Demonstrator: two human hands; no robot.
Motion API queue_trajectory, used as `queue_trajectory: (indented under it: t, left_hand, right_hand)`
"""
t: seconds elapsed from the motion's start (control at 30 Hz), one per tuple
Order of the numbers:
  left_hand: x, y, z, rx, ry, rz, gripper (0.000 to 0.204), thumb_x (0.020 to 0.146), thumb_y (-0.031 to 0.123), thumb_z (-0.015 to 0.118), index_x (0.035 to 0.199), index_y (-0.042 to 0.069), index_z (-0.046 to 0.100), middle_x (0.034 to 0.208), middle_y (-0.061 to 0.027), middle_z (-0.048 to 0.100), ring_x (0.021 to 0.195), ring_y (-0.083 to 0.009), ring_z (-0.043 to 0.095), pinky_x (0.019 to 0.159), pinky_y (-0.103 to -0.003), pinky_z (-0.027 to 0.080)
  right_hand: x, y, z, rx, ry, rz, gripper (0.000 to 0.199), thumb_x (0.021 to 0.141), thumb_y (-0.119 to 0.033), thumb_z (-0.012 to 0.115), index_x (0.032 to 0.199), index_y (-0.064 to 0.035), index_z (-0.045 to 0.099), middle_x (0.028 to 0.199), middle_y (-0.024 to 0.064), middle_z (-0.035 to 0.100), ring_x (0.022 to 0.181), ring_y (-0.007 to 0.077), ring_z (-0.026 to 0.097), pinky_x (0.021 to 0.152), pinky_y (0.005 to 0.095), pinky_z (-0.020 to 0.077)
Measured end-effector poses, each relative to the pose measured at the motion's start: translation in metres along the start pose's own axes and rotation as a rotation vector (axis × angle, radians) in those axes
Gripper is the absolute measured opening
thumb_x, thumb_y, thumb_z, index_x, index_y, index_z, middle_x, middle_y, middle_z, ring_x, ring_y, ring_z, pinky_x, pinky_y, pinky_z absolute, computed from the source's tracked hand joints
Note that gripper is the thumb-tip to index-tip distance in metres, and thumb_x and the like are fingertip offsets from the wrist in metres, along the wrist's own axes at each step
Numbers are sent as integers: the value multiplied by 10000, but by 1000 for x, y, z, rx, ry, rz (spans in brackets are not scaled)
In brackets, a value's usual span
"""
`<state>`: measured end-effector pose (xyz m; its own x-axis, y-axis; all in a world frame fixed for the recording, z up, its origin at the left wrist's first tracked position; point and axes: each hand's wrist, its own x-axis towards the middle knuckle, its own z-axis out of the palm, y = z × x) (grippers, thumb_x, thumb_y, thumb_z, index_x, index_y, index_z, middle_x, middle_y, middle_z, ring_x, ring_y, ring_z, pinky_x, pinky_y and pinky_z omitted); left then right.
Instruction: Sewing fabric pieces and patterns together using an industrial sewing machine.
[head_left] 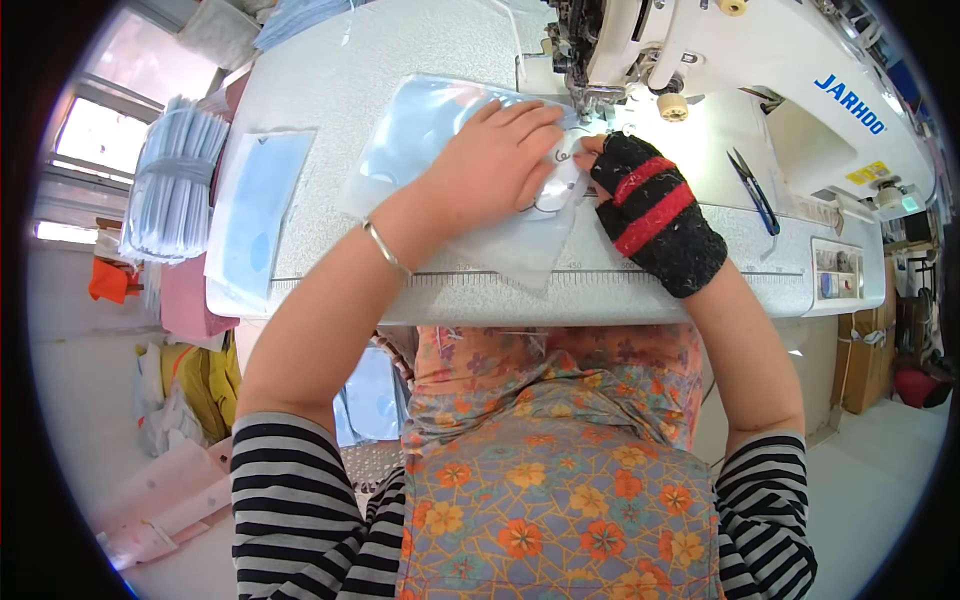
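Note:
A light-blue, glossy plastic piece with a clear, whitish lower part lies on the sewing table. Flat on top of it rests my left hand, fingers stretched toward the machine. A white printed patch shows on the piece between my two hands. My right hand, in a black fingerless glove with red stripes, pinches the piece's right edge just in front of the presser foot. The fingertips are partly hidden by the glove. The white sewing machine stands over the far right of the table.
Thread snips lie right of my gloved hand. Another blue plastic piece is at the table's left end, beside a tied bundle of blue pieces. A ruler strip runs along the front; a small-parts tray sits at the right.

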<state>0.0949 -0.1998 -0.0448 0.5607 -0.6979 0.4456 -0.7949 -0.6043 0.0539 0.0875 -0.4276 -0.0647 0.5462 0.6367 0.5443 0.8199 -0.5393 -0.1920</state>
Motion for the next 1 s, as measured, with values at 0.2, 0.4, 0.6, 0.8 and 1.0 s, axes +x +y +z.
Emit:
queue_trajectory:
  t: [0.2, 0.4, 0.6, 0.8, 1.0]
  left_hand:
    - [-3, 41, 9, 71, -69, -324, 492, 885, 295, 591, 1292, 27, 522, 1409, -181, 469, 1325, -356, 422, 1060, -593, 336]
    - [-6, 34, 3, -3, -19, -249, 417, 867, 271, 624, 1218, 51, 576, 1308, -138, 552, 1259, -333, 492, 1030, -554, 386]
    - [-4, 28, 3, 7, 27, -234, 322, 866, 217, 630, 1156, 80, 614, 1265, -108, 586, 1223, -312, 530, 1008, -528, 413]
    - [-6, 16, 7, -52, 6, -159, 296, 869, 188, 631, 1145, 82, 622, 1277, -93, 599, 1226, -281, 541, 983, -513, 437]
    - [-4, 4, 6, -48, 34, -77, 271, 878, 165, 614, 1138, 92, 626, 1269, -81, 616, 1198, -268, 569, 963, -512, 459]
  right_hand:
    - [-8, -6, -9, 25, -61, 60, 307, 823, -2, 580, 1124, -37, 632, 1165, 151, 617, 1092, 340, 585, 958, 430, 478]
    - [-7, -8, -7, 3, -74, 59, 315, 835, -7, 572, 1146, -29, 618, 1189, 164, 609, 1103, 345, 579, 968, 435, 470]
    - [0, -11, -7, -26, -71, 77, 340, 820, -129, 606, 1127, 17, 618, 1188, 203, 597, 1116, 348, 566, 992, 458, 443]
    - [-3, -18, -14, -15, -139, 80, 385, 835, -144, 635, 1192, -7, 593, 1241, 195, 577, 1148, 369, 547, 1005, 467, 434]
    - [4, -16, -13, -83, -103, 84, 404, 829, -151, 646, 1201, -5, 587, 1249, 193, 574, 1147, 367, 548, 1015, 461, 425]
